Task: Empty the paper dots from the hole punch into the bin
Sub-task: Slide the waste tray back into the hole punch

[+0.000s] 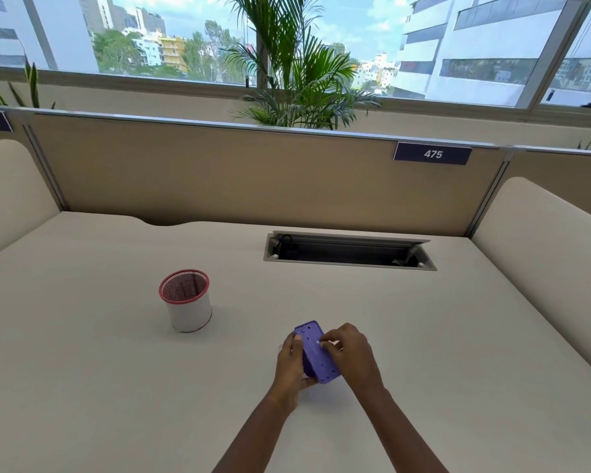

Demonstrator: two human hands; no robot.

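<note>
Now | punch (316, 353) underside-up, light rigid plastic | left hand (292, 363) grip wraps its side | right hand (350, 353) fingertips pinch tray edge | bin (186, 300) apart, left

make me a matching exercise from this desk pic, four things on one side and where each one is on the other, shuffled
Things
1. punch
2. bin
3. cable tray
4. 475 sign

Places
A. on the partition, upper right
B. sunk into the desk, at the back
C. held between the left hand and right hand
D. upright on the desk, to the left of the hands

Pairs: 1-C, 2-D, 3-B, 4-A
</note>
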